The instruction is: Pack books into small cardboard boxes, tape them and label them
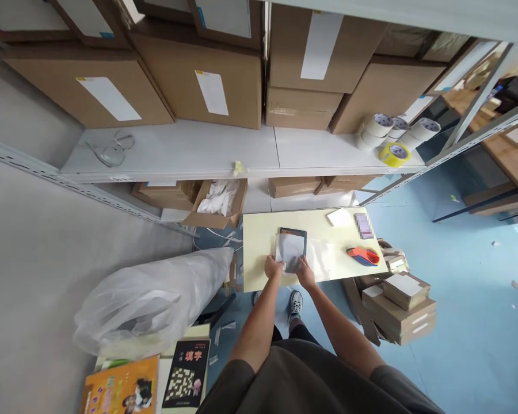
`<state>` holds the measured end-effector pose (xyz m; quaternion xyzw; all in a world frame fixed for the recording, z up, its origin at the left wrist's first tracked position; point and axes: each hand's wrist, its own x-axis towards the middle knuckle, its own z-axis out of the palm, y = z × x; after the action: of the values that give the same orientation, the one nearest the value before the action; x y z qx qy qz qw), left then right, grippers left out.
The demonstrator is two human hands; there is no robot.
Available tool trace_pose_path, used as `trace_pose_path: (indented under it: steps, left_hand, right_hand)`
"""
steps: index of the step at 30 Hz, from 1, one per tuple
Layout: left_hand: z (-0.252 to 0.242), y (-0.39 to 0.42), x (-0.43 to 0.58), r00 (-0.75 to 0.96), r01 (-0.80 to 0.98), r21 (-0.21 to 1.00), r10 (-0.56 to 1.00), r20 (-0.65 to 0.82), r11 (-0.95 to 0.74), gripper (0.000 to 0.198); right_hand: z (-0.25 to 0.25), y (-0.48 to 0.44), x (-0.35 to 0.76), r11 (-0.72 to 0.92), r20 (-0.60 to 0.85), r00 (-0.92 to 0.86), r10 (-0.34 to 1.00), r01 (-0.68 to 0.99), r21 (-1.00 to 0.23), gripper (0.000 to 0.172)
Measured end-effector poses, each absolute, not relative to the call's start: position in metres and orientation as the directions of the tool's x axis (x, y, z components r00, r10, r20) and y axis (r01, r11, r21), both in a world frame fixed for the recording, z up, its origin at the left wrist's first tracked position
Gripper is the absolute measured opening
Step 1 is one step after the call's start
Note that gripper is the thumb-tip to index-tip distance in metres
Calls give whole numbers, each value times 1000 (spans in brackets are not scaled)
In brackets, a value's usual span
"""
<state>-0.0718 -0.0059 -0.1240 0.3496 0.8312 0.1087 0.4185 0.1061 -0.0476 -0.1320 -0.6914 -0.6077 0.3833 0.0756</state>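
Note:
Both my hands are at the lower edge of a dark book [292,247] that lies partly inside a clear plastic bag [290,250]. My left hand [273,267] grips the bag and book at the lower left corner. My right hand [304,272] holds the lower right corner. They rest on a pale yellow board [271,247]. A loose sheet of clear plastic [322,259] lies to the right of my right hand. Beyond it are a red-and-blue tape dispenser [363,256], a white paper pad [339,217] and a blurred purple item [364,225].
Grey metal shelving [168,152] holds large cardboard boxes [198,86] and several tape rolls [392,135]. A bulging plastic sack [147,302] lies left of the board. Stacked small cartons [399,305] stand to its right, and books [185,374] lie below.

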Motion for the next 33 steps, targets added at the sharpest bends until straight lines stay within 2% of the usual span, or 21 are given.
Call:
trace_pose_path:
  steps: [3, 10, 16, 19, 23, 25, 28, 33]
  left_hand:
    - [-118, -5, -90, -360, 555, 486, 722, -591, 675, 44]
    - [-92, -20, -127, -392, 634, 496, 799, -456, 593, 32]
    - [-62, -22, -113, -342, 723, 499, 875, -341, 477, 26]
    - [-47, -22, -87, -301, 792, 462, 913, -275, 400, 27]
    - [-32, -26, -40, -188, 853, 456, 965, -184, 253, 34]
    - [-29, -29, -14, -103, 868, 467, 981, -165, 169, 40]
    - [-30, -34, 24, 49, 868, 495, 984, -171, 43, 51]
    - [-50, -36, 69, 264, 836, 541, 931, -250, -91, 41]
  right_hand:
    - [-128, -44, 93, -327, -481, 12, 877, 748, -578, 68]
    - [-129, -28, 49, -229, -483, -109, 869, 776, -587, 69]
    - [-116, 0, 54, -214, -486, -166, 858, 745, -632, 49]
    - [-98, 14, 69, -327, -465, -86, 881, 599, -731, 42]
    - [-74, 18, 88, -435, -462, -121, 878, 199, -878, 51]
    - [-69, 18, 101, -424, -433, -106, 895, 99, -900, 51]
    - [-74, 19, 132, -397, -400, 0, 916, 117, -910, 42]
    - [-104, 25, 194, -529, -524, 103, 845, 294, -796, 31]
